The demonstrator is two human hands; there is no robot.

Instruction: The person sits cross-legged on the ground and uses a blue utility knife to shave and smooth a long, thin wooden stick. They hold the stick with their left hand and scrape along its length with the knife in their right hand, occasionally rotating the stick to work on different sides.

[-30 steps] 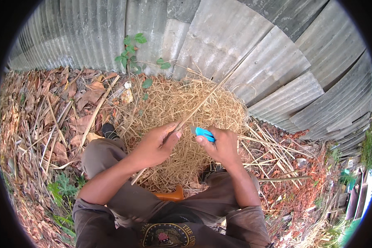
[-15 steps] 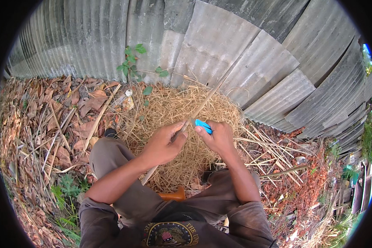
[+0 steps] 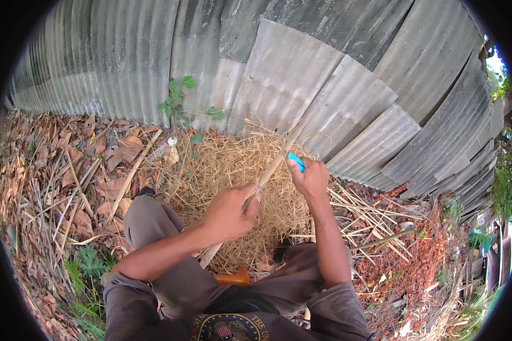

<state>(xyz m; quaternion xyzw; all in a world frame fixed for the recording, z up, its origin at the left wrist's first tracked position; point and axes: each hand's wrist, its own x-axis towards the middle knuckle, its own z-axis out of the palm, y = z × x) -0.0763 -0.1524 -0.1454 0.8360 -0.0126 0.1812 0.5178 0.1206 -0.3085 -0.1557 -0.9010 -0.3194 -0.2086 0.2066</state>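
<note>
My left hand (image 3: 232,210) is closed round a long, thin pale stick (image 3: 277,161). The stick slants from near my lap up and to the right, its far end toward the metal sheets. In my right hand (image 3: 313,181) is a blue-handled knife (image 3: 296,162), gripped just right of the stick and farther along it than my left hand. The knife's blade cannot be made out against the stick, so whether it touches the wood is unclear. Fine straw-coloured shavings (image 3: 222,159) lie heaped beneath both hands.
A wall of grey corrugated metal sheets (image 3: 131,62) stands ahead, with a small green plant (image 3: 176,99) at its foot. Dry leaves (image 3: 119,153) cover the ground at left, cut sticks (image 3: 375,219) at right. An orange object (image 3: 233,278) lies between my legs.
My right hand and the knife have moved outward along the stick, away from my left hand. My left hand keeps its hold on the stick. The whole view has shifted slightly.
</note>
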